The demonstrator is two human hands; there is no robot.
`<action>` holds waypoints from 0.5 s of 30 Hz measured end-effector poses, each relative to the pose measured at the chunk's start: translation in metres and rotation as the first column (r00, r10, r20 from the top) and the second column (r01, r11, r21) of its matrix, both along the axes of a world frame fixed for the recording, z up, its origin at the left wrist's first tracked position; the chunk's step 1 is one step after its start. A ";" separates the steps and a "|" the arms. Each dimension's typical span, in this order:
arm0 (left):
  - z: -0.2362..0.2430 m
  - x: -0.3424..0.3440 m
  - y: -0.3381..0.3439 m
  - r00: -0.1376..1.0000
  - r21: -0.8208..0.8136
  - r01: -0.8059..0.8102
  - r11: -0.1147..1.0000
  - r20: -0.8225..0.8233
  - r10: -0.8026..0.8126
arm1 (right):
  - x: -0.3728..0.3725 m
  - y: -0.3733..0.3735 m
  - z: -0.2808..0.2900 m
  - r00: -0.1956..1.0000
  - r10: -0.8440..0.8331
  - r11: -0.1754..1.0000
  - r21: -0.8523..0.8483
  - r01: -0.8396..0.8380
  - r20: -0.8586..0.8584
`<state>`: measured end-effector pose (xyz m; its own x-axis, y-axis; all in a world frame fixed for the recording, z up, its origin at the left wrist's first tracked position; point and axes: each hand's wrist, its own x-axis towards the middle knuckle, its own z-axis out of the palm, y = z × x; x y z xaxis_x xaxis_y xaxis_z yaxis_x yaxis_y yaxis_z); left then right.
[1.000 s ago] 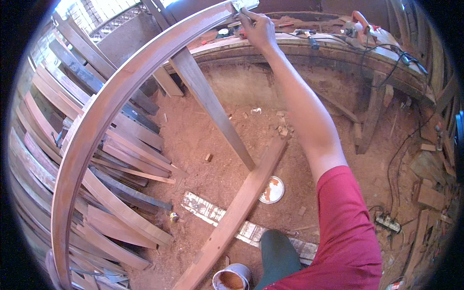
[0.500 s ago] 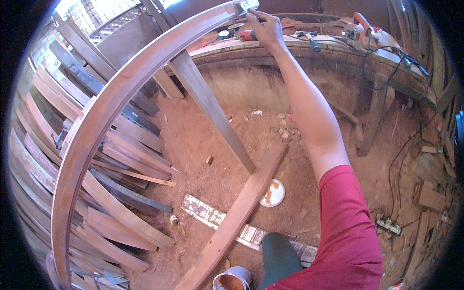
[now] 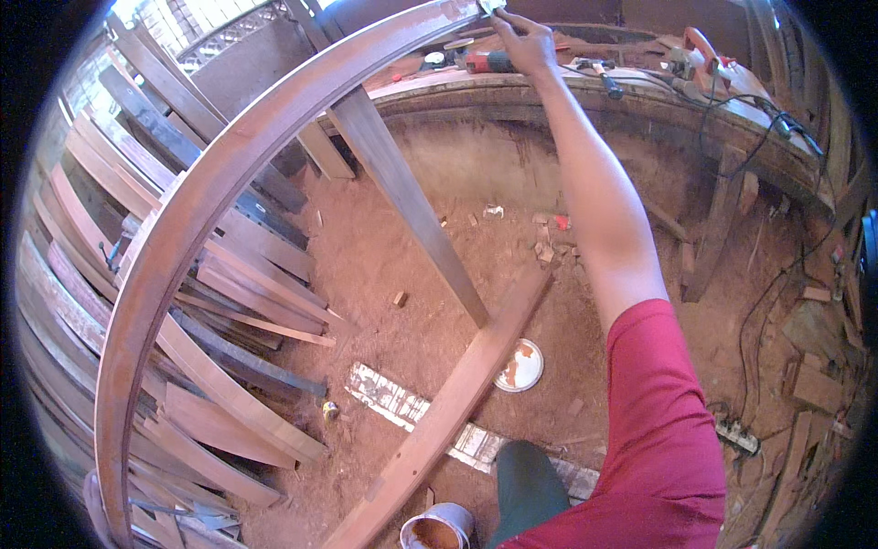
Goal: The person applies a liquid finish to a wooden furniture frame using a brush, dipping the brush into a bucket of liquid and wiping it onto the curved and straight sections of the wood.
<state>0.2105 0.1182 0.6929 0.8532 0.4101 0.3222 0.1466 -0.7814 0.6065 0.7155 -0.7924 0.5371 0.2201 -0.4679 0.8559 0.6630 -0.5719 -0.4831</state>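
Note:
My right hand [image 3: 529,44] reaches to the upper end of a long curved wooden rail [image 3: 251,133], its fingers pinched on a small pale pad or scrap [image 3: 489,8] against the wood; its material is unclear. My left hand [image 3: 96,503] is at the rail's lower end by the left edge, gripping it, mostly hidden behind the wood. A grey tapered post [image 3: 407,210] runs from beneath the rail down to a reddish wooden beam [image 3: 430,412] lying on the floor.
Curved boards [image 3: 238,416] lean in stacks at left. A workbench [image 3: 457,96] behind holds a red power tool [image 3: 489,61], a saw [image 3: 700,59] and cords. A bucket [image 3: 437,532], white lid [image 3: 519,364], power strip [image 3: 736,435] and offcuts lie on the dusty floor.
My right hand and the pale piece have moved a little to the right along the rail's upper end. The view has shifted slightly. My left hand stays at the lower end.

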 end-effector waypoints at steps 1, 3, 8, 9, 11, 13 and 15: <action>-0.002 -0.003 -0.001 1.000 -0.001 -0.006 1.000 0.003 0.006 | -0.001 -0.001 0.002 0.999 -0.028 0.998 -0.049 0.029 0.030; -0.004 -0.009 0.000 1.000 -0.005 -0.021 1.000 0.005 0.021 | 0.003 0.001 0.014 1.000 -0.027 1.000 -0.015 0.027 0.008; -0.003 0.001 -0.002 1.000 0.000 -0.024 1.000 -0.002 0.024 | 0.014 -0.008 0.002 0.972 0.202 0.962 0.212 -0.172 -0.124; -0.002 0.000 -0.004 1.000 0.003 -0.029 1.000 -0.005 0.029 | 0.013 -0.012 -0.005 0.967 0.217 0.957 0.226 -0.183 -0.136; -0.005 -0.004 -0.004 0.999 0.001 -0.034 0.999 0.000 0.034 | 0.010 -0.024 -0.004 0.959 0.240 0.950 0.240 -0.201 -0.147; -0.006 -0.002 -0.004 0.999 0.001 -0.035 0.999 0.006 0.035 | 0.019 -0.027 0.005 0.964 0.256 0.951 0.200 -0.236 -0.078; -0.008 0.004 -0.004 1.000 -0.005 -0.028 1.000 0.013 0.028 | 0.027 -0.032 0.009 0.962 0.271 0.941 0.213 -0.262 -0.015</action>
